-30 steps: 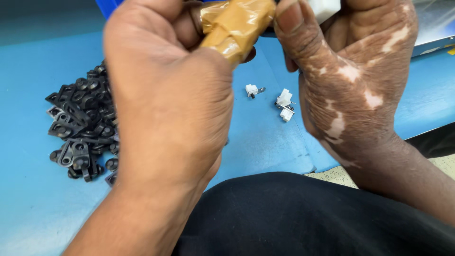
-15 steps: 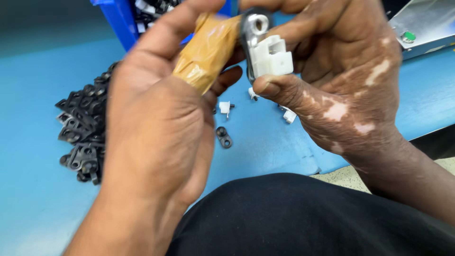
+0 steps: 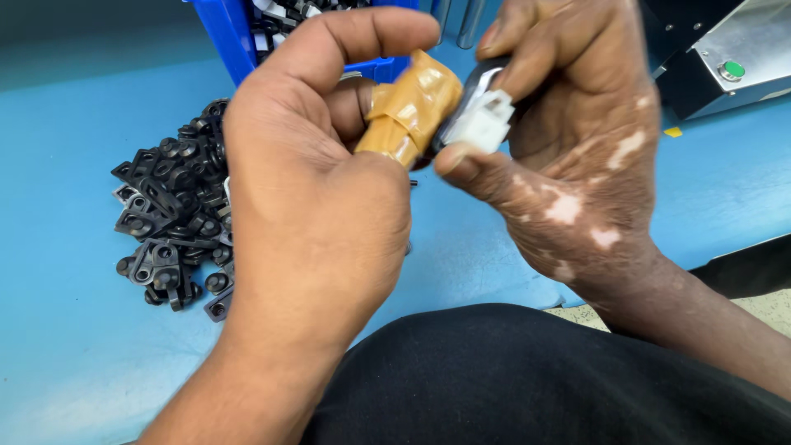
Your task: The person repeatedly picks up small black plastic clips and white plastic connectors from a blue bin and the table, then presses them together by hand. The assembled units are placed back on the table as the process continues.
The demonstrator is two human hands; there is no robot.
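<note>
The left hand [image 3: 309, 206] is raised above the blue worktable [image 3: 58, 148], back of the hand toward the camera. Its thumb, wrapped in tan adhesive tape [image 3: 409, 107], presses against the small white plastic connector block [image 3: 486, 122]; the forefinger arches over the top of the taped thumb. Whether the remaining left fingers are clenched on anything cannot be told, as the back of the hand hides them.

The right hand [image 3: 568, 156] grasps the white plastic connector block between its thumb below and its forefinger above. A dark grey part [image 3: 471, 82] sits directly behind the block, also under the right forefinger; its shape is mostly hidden.

The connector block therefore lies between the two hands, held off the table, touching the taped left thumb on one side and enclosed by the right fingers on the other.

A heap of small black plastic brackets [image 3: 169, 218] lies on the table to the left of the left hand, well apart from the block. A blue plastic bin [image 3: 227, 33] stands at the far edge. A metal housing with a green button [image 3: 730, 70] sits at upper right.
</note>
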